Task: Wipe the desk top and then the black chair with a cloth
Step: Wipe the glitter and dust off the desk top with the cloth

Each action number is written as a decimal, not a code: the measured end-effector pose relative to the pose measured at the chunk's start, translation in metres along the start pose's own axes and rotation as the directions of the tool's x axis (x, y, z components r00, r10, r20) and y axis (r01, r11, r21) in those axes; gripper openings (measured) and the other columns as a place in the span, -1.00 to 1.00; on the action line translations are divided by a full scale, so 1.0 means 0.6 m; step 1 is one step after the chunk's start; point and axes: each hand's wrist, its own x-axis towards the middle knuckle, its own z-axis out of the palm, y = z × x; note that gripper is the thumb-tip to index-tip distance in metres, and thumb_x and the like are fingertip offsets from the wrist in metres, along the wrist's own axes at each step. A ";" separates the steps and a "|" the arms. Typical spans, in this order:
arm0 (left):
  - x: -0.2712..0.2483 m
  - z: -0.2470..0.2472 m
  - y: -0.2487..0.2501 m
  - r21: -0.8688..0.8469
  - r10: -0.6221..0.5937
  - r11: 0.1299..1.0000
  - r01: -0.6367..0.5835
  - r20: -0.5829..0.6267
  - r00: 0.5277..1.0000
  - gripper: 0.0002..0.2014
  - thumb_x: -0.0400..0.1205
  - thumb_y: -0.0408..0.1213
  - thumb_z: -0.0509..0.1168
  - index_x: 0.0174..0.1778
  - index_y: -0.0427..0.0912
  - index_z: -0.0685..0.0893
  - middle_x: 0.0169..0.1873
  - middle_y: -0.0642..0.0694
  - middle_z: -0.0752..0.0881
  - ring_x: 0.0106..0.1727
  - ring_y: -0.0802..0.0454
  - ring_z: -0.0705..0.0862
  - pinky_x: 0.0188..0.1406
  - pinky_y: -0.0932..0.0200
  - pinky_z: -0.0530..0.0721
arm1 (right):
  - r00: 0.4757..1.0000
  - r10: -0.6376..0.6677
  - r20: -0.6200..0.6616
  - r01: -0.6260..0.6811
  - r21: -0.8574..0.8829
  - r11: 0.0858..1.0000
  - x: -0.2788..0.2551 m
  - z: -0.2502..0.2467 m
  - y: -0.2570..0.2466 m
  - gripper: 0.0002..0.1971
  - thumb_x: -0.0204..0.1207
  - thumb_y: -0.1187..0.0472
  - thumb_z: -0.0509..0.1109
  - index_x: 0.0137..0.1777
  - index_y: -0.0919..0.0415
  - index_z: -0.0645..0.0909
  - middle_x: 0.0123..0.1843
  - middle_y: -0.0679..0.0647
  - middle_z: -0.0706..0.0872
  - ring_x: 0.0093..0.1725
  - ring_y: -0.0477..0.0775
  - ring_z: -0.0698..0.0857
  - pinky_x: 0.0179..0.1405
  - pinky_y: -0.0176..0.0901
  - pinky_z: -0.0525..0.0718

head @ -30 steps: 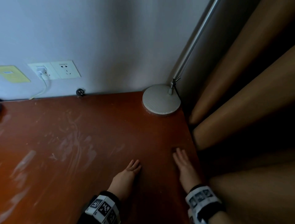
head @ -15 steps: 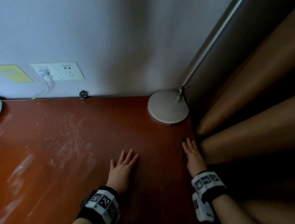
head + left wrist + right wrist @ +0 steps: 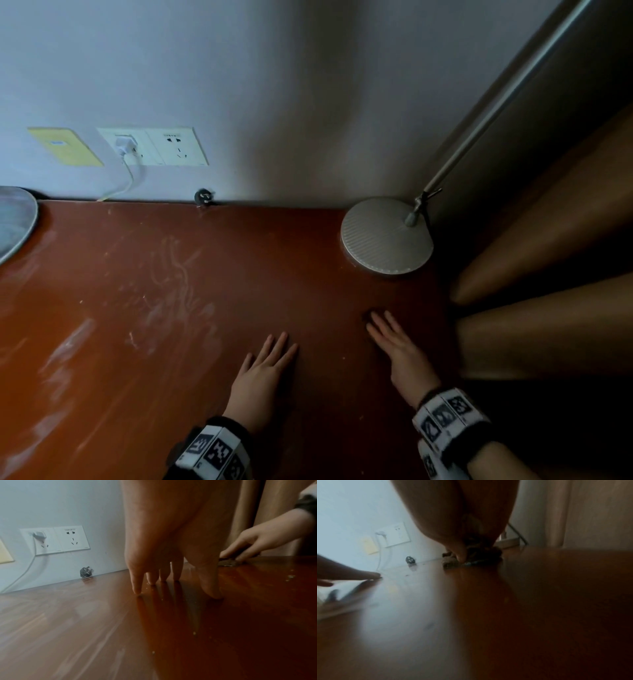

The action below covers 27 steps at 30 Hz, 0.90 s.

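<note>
The reddish-brown desk top (image 3: pixel 171 342) shows pale smear streaks on its left half. My left hand (image 3: pixel 263 366) lies flat on it with straight fingers and holds nothing; its fingertips (image 3: pixel 137 588) touch the wood. To its right, near the desk's right edge, my right hand (image 3: pixel 394 346) presses down on a small dark cloth (image 3: pixel 228 562) with flat fingers. The cloth (image 3: pixel 481 555) bunches under the fingertips and is almost hidden in the head view. No black chair is in view.
A round grey lamp base (image 3: pixel 387 236) with a slanted metal pole (image 3: pixel 496 102) stands in the back right corner. Tan curtain folds (image 3: pixel 548 240) hang past the right edge. On the wall are a socket plate (image 3: pixel 154 147) with a white plug and a loose black plug (image 3: pixel 203 198). A grey round object (image 3: pixel 13 219) sits far left.
My right hand slid the cloth away from the desk's right edge toward the left. My left hand spread its fingers flat and shifted slightly left. The head view tilted up.
</note>
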 end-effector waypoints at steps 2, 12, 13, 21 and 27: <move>-0.007 0.001 -0.003 0.004 0.018 1.000 -0.018 0.006 1.000 -0.22 0.69 -0.12 0.21 0.64 0.15 -0.21 0.59 0.14 -0.36 0.54 0.16 -0.41 0.62 -0.03 -0.18 | 0.999 -0.039 0.037 0.037 0.035 0.999 0.004 -0.003 0.008 -0.14 0.40 0.73 0.07 0.62 0.04 0.10 0.59 -0.25 -0.12 0.65 -0.12 -0.16 0.51 -0.45 -0.17; -0.086 0.021 -0.070 -0.014 0.031 0.999 -0.031 0.022 0.999 -0.16 0.63 0.01 0.26 0.65 0.10 -0.19 0.53 0.17 -0.39 0.64 0.11 -0.30 0.62 0.07 -0.17 | 0.957 -0.194 0.217 0.201 -0.012 0.980 -0.065 0.077 -0.222 -0.25 0.50 0.54 0.11 0.66 0.18 -0.05 0.63 0.06 -0.32 0.59 0.14 -0.39 0.54 -0.14 -0.40; -0.093 0.026 -0.080 -0.011 0.046 0.999 -0.045 0.023 0.999 -0.18 0.64 -0.01 0.25 0.65 0.09 -0.20 0.53 0.15 -0.40 0.64 0.11 -0.30 0.61 0.10 -0.15 | 0.929 -0.252 0.270 0.261 0.004 0.965 -0.097 0.101 -0.253 -0.27 0.51 0.51 0.12 0.65 0.19 -0.04 0.63 0.06 -0.34 0.55 0.16 -0.44 0.53 -0.05 -0.45; -0.162 0.044 -0.129 0.076 0.208 0.972 -0.222 0.161 0.965 -0.11 0.60 -0.09 0.34 0.67 0.00 -0.16 0.64 0.04 -0.31 0.65 0.08 -0.27 0.62 0.06 -0.13 | 0.985 0.173 0.019 -0.172 -0.034 0.984 -0.140 0.094 -0.222 -0.20 0.49 0.66 0.00 0.66 0.10 -0.07 0.68 0.00 -0.22 0.66 0.03 -0.21 0.58 -0.25 -0.07; -0.202 0.063 -0.170 0.125 0.233 0.956 -0.264 0.223 0.947 -0.07 0.59 -0.08 0.35 0.67 -0.01 -0.20 0.63 0.07 -0.31 0.65 0.12 -0.26 0.64 0.02 -0.10 | 0.883 0.448 -0.140 -0.451 0.012 0.893 -0.181 0.115 -0.194 -0.13 0.45 0.67 0.05 0.66 0.04 -0.14 0.66 -0.02 -0.30 0.65 0.04 -0.26 0.57 -0.26 0.04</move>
